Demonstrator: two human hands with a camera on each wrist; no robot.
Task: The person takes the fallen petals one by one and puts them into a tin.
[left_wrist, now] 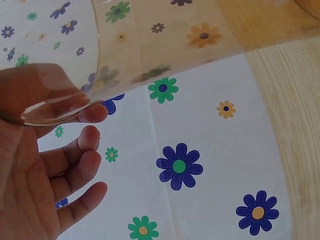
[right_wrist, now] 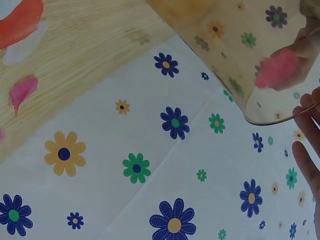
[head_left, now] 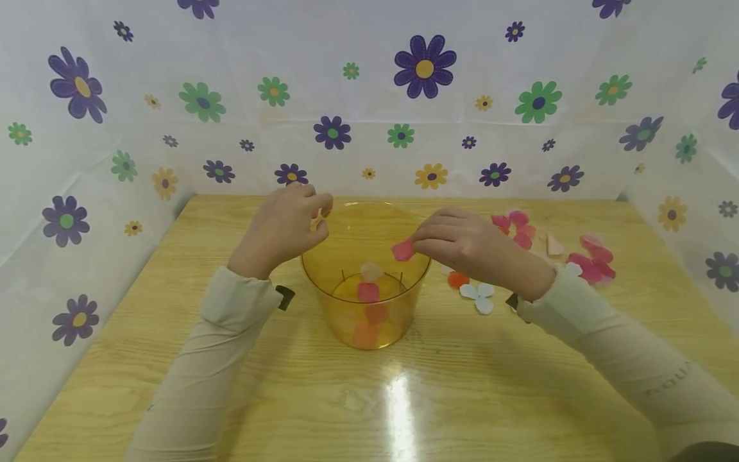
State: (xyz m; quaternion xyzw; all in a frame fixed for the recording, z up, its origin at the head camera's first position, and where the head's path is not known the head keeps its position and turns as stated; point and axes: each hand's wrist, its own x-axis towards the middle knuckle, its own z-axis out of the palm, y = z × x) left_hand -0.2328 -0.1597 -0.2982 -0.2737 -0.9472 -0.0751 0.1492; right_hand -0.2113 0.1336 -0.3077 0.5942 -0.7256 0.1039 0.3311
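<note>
A transparent amber bucket [head_left: 369, 231] stands upright on the table, with pink, orange and pale petals inside. My right hand [head_left: 462, 240] is at its right rim and pinches a pink petal [head_left: 403, 249] between the fingertips, over the opening. Through the plastic wall, the right wrist view shows this same pink petal [right_wrist: 277, 69]. At the left rim my left hand [head_left: 288, 224] hovers with loosely bent fingers and nothing in them. Its thumb shows through the clear wall in the left wrist view, while the other fingertips [left_wrist: 90, 165] stand apart from one another.
Right of the bucket lie an orange petal [head_left: 458, 280], a white flower piece [head_left: 479, 296], a peach piece [head_left: 554, 246] and several pink petals [head_left: 591, 263]. A cloth [head_left: 369, 64] printed with flowers surrounds the wooden table [head_left: 288, 398] at the back and sides.
</note>
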